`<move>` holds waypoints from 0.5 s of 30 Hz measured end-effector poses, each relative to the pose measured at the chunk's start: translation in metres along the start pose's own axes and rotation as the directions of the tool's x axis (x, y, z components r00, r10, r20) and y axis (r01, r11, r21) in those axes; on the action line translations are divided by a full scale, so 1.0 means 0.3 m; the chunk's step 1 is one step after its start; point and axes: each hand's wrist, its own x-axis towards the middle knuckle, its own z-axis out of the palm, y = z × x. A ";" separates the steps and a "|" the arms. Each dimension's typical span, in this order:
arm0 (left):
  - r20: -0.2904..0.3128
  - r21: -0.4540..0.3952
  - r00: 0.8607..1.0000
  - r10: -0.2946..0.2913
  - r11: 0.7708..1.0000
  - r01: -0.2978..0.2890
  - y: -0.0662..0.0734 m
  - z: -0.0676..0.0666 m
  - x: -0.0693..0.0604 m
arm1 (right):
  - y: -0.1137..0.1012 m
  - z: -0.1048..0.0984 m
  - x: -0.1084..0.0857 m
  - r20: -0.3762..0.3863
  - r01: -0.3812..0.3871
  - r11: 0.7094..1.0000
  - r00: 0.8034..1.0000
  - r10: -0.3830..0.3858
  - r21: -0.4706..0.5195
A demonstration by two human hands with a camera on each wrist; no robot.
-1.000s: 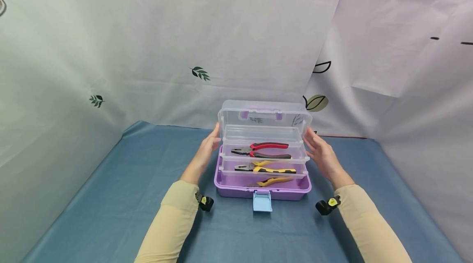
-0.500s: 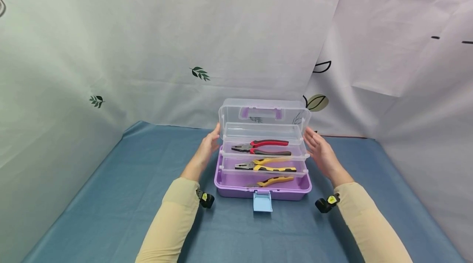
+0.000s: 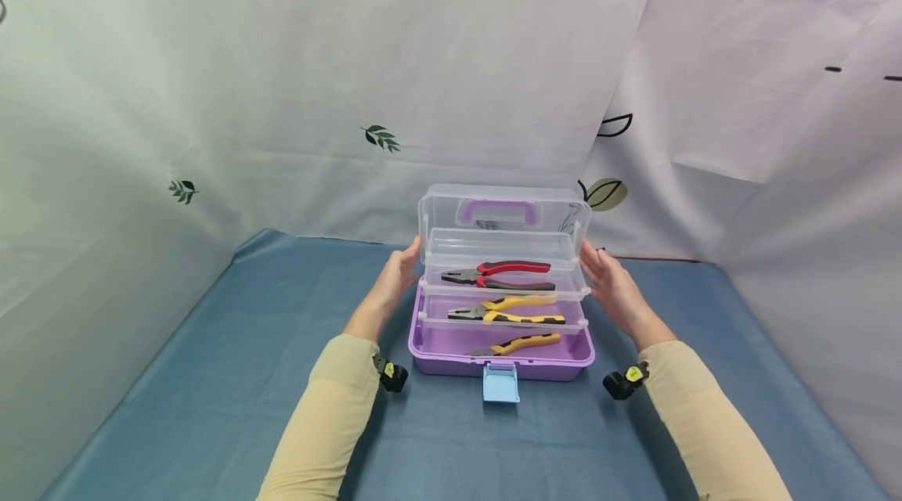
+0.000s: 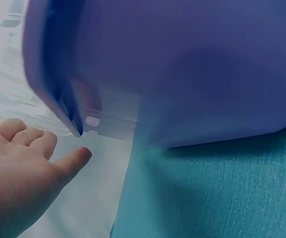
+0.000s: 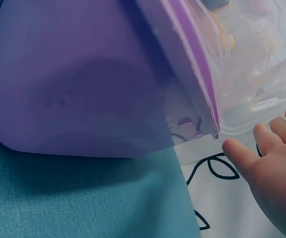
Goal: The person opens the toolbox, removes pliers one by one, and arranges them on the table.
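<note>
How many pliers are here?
3: red pliers in the upper tray, larger yellow pliers in the lower tray, smaller yellow pliers in the purple base. More may be hidden.

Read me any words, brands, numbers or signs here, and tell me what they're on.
Readable text: none in any view.
Yellow marks on the black wrist devices: too small to read.
Toolbox and pliers: no lettering I can make out.
Backdrop: printed drawings, such as leaves, no letters.

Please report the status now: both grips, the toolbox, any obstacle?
Left grip beside clear lid's left end, right grip at its right; contact unclear. Purple toolbox open, three pairs of pliers inside. No obstacle visible.
</note>
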 end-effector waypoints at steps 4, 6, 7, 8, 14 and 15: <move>-0.012 0.005 1.000 -0.024 1.000 0.024 -0.003 -0.002 0.007 | -0.005 -0.003 0.005 0.016 -0.002 1.000 1.000 0.002 -0.012; -0.015 0.004 0.999 -0.034 0.999 0.034 -0.003 -0.003 0.011 | -0.007 -0.006 0.008 0.026 -0.002 1.000 1.000 0.002 -0.006; -0.019 0.005 0.999 -0.040 0.999 0.040 -0.002 -0.002 0.012 | -0.008 -0.007 0.009 0.032 -0.001 1.000 0.999 0.001 0.001; -0.017 0.007 0.999 -0.044 0.999 0.044 -0.002 -0.003 0.014 | -0.010 -0.008 0.010 0.034 -0.004 1.000 0.999 0.003 0.006; -0.015 0.009 0.997 -0.080 0.997 0.080 -0.004 -0.004 0.017 | -0.011 -0.011 0.018 0.039 -0.014 1.000 0.999 0.013 0.023; -0.016 0.006 0.995 -0.093 0.996 0.094 -0.006 -0.004 0.016 | -0.011 -0.011 0.020 0.041 -0.014 1.000 0.999 0.012 0.029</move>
